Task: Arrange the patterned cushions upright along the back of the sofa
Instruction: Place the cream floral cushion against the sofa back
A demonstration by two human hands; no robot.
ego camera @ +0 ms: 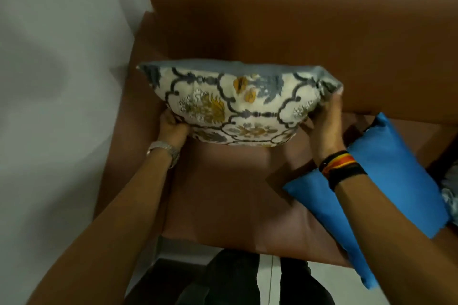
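Count: 1 patterned cushion (238,104), cream with grey and yellow print. 1 plain blue cushion (386,181). A grey-white bit at the far right edge (449,195) could be another cushion, can't tell, so not counted. 1 brown sofa (272,20). 2 hands: left hand (173,129), right hand (324,124). 1 wristwatch (164,150) on the left wrist. Wristbands (340,164) on the right wrist: several stacked, exact number unclear. 2 dark trouser legs (233,277) at the bottom.
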